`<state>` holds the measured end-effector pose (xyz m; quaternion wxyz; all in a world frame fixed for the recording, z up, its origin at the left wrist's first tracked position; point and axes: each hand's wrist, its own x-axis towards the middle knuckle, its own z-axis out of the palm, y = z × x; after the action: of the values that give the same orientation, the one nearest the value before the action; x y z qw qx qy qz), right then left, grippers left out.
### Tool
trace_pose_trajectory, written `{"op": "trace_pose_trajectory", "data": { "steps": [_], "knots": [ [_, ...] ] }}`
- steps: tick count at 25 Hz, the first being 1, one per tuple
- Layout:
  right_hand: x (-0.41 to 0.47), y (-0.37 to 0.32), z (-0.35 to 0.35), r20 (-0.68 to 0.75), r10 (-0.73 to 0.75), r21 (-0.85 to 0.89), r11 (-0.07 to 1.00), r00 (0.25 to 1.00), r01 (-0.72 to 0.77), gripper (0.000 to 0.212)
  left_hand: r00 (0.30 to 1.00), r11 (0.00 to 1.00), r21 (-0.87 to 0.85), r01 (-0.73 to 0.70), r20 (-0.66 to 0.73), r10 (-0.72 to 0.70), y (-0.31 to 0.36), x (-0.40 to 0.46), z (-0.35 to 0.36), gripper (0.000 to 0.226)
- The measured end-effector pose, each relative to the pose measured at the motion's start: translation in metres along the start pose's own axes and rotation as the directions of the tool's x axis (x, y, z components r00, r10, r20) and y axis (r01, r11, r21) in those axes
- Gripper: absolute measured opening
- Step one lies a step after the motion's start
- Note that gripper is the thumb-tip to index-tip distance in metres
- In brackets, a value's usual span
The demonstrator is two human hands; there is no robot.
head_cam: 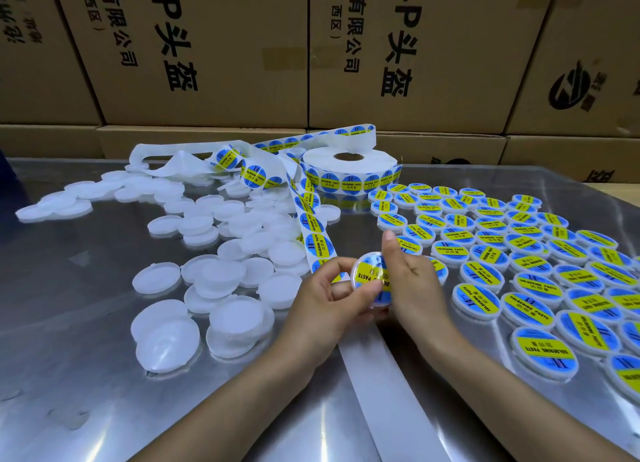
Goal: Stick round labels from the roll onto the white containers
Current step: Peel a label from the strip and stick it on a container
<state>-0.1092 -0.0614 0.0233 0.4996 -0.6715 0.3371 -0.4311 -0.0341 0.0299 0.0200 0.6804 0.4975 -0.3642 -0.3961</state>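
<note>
On the left of the desk point(69, 323) lie unlabelled white containers point(239, 319) in a loose heap: light, stiff, smooth plastic, best held by the rim. The label roll point(348, 167) stands behind them, its strip trailing forward. At centre, the left hand point(325, 302) and right hand point(412, 285) both grip one container point(370, 281) by its edge, fingers pressing the label flat. Labelled containers point(519, 253) fill the right.

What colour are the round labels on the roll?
Blue with a yellow band, black print; round labels on roll, head view.
</note>
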Motion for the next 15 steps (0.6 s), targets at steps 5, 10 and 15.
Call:
{"op": "trace_pose_trajectory", "data": {
  "steps": [5, 10, 15],
  "knots": [
    [0.001, 0.003, 0.0, -0.021, 0.028, -0.006, 1.0, 0.999, -0.028, 0.059, 0.996, 0.993, 0.099, -0.069, 0.055, 0.064, -0.004, 0.0, 0.0, 0.031],
    [0.005, 0.003, -0.003, 0.078, 0.058, -0.073, 0.996, 0.995, -0.053, 0.055, 0.993, 0.982, 0.164, -0.098, 0.086, 0.085, -0.005, 0.004, -0.004, 0.04],
    [0.011, 0.007, -0.009, 0.172, -0.161, -0.453, 0.863, 0.972, 0.223, 0.056, 0.996, 0.97, 0.241, -0.023, 0.093, 0.001, -0.004, 0.007, -0.014, 0.034]
  ]
}}
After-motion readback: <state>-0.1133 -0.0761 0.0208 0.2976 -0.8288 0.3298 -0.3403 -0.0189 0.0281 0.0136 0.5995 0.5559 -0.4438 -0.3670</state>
